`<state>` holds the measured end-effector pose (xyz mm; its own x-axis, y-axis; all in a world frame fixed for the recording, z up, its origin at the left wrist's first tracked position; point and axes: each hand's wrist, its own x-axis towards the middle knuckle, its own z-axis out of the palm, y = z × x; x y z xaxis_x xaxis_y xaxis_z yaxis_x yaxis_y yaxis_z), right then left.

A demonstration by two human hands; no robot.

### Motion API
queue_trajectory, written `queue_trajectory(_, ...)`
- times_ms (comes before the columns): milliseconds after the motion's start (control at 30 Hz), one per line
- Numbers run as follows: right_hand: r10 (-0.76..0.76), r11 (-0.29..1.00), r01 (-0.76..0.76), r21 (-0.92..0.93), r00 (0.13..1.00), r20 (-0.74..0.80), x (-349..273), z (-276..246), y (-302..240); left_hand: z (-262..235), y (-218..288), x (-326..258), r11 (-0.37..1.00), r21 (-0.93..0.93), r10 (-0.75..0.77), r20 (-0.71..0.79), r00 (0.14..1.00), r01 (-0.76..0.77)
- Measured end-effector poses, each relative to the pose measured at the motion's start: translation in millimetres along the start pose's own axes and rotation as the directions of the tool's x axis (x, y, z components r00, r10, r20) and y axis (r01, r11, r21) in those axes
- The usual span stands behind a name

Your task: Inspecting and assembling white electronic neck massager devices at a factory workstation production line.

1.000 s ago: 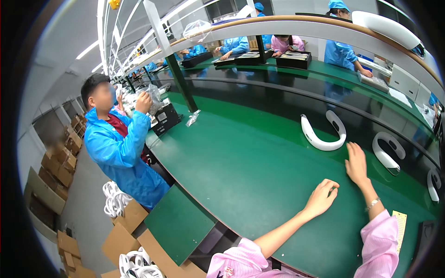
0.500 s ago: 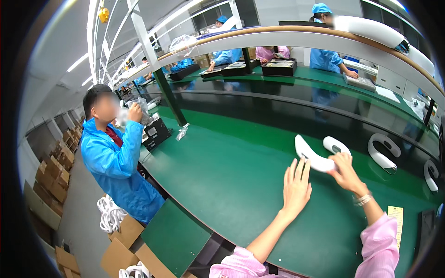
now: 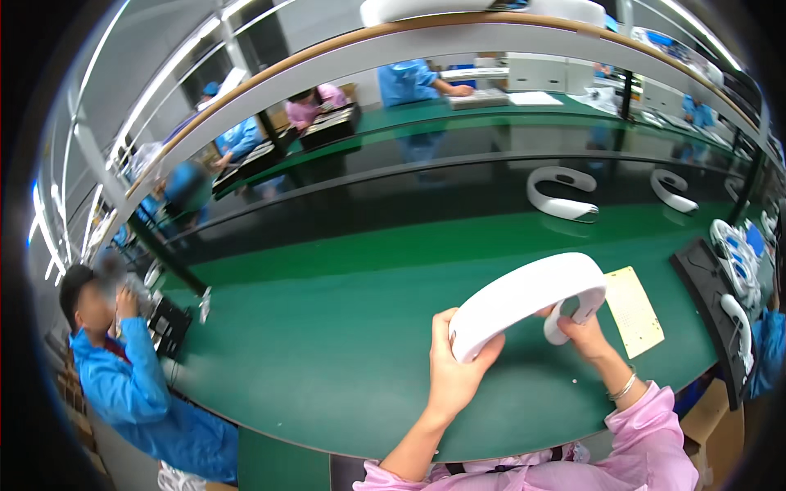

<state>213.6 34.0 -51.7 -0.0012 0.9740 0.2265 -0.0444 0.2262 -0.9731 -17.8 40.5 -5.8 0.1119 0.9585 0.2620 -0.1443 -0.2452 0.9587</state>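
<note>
A white C-shaped neckband device (image 3: 524, 290) is held up over the green tabletop, its smooth outer curve facing up and away. My left hand (image 3: 457, 378) closes round its left end, thumb on the near side and fingers behind. At the other end my right hand (image 3: 583, 337) grips the curled tip, its fingers partly hidden by the device. Two similar white neckbands, a nearer one (image 3: 542, 200) and one farther right (image 3: 665, 195), lie on the dark strip beyond the green surface.
Right of my hands lies a yellow printed sheet (image 3: 634, 311), then a black tray (image 3: 694, 282) with white parts. A co-worker in blue (image 3: 139, 393) sits at the left by a black box (image 3: 169, 326). A white shelf beam (image 3: 458, 41) crosses overhead.
My view has swung right. The neckband has been lifted off the table and turned, and my left hand, earlier laid flat against it, now grips one end.
</note>
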Motion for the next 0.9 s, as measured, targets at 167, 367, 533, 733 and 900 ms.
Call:
queue_trajectory(167, 0.299, 0.880, -0.310, 0.360, 0.950, 0.086, -12.4, -5.2, 1.5, -6.5, 0.9, -5.3, 0.917, -0.317, -0.060, 0.493, 0.868, 0.243)
queue_trajectory(367, 0.455, 0.761, -0.512, 0.398, 0.859, 0.234, -13.8, 2.6, 12.8, -12.0, -2.0, 0.9, 0.831, -0.415, -0.123, 0.511, 0.851, 0.369)
queue_trajectory(533, 0.481, 0.711, -0.562, 0.422, 0.827, 0.292, -14.4, 2.5, 15.5, -7.9, -0.8, -2.9, 0.802, -0.445, -0.149, 0.499, 0.854, 0.399)
queue_trajectory(733, 0.486, 0.759, -0.551, 0.346, 0.834, 0.261, -13.3, 3.2, 18.9, -11.6, -8.4, -2.9, 0.837, -0.419, -0.141, 0.457, 0.878, 0.353)
queue_trajectory(900, 0.508, 0.748, -0.567, 0.345, 0.823, 0.254, -13.2, 2.8, 19.5, -9.5, -9.1, 0.0, 0.823, -0.446, -0.168, 0.403, 0.900, 0.353)
